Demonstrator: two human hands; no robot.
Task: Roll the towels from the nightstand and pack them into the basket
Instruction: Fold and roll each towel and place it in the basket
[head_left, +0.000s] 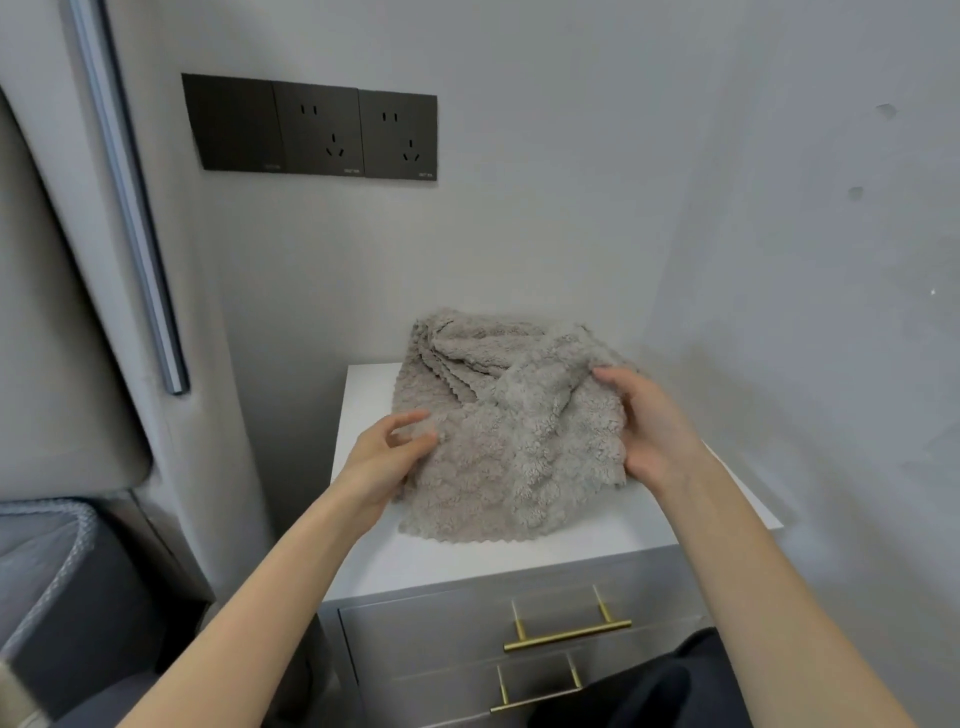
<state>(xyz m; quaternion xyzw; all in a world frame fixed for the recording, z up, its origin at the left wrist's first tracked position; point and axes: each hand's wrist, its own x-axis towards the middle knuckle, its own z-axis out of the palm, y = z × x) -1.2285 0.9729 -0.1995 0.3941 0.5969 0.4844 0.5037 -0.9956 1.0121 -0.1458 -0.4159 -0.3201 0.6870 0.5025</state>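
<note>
Now, towels (498, 441): I see a crumpled beige heap on the nightstand (597, 527) top.
Left hand (384, 462): thumb and fingers pinch the heap's left edge.
Right hand (649, 431): fingers curl round its right edge.

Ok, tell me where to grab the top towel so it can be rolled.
Take the top towel by its two side edges, coming from left and right, where the left hand and right hand pinch it: it lies crumpled on the nightstand, and pulling sideways should flatten it.
</note>
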